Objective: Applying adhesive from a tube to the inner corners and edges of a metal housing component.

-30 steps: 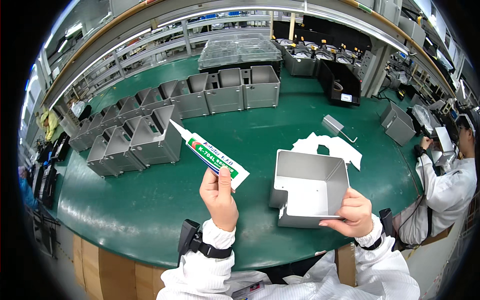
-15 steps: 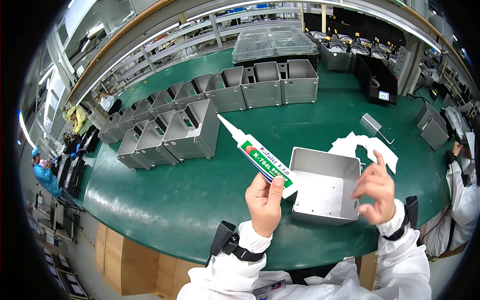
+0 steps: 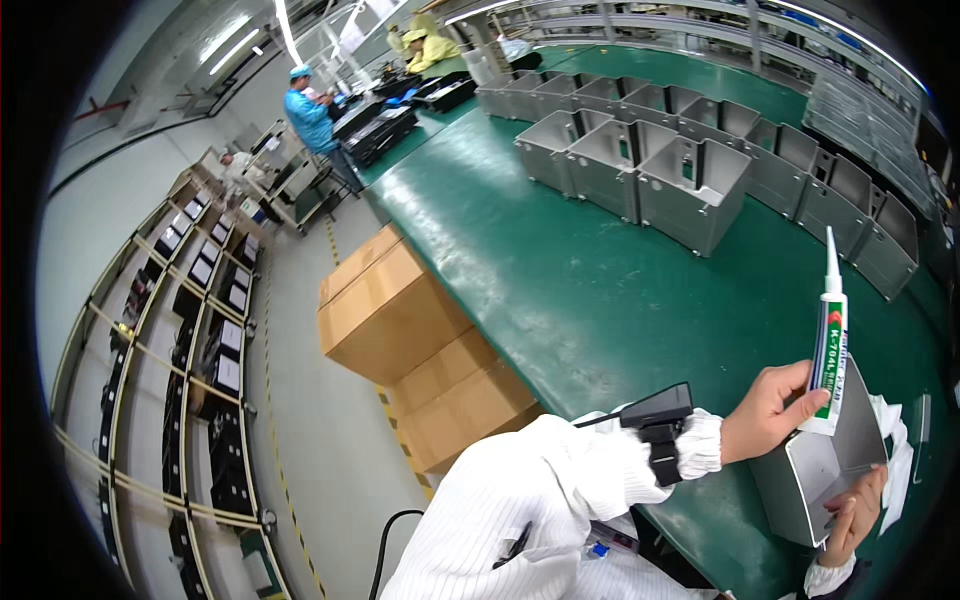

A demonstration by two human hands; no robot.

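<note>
The left hand grips a white sealant tube with green label, nozzle pointing up, just above an open grey metal box on the green counter. The right hand curls its fingers over the box's near rim, below the left hand. More grey metal boxes stand well beyond.

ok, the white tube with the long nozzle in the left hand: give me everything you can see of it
The white squeeze tube with a green and red label looks like soft plastic, ending in a long, tapering white nozzle. It stands nearly upright, nozzle up, with its flat lower end down. The left hand grips its lower part with the fingers closed round it. It is held just above the open grey sheet-metal box, over the green worktable. Whether the tip is cut or capped cannot be told.
</note>
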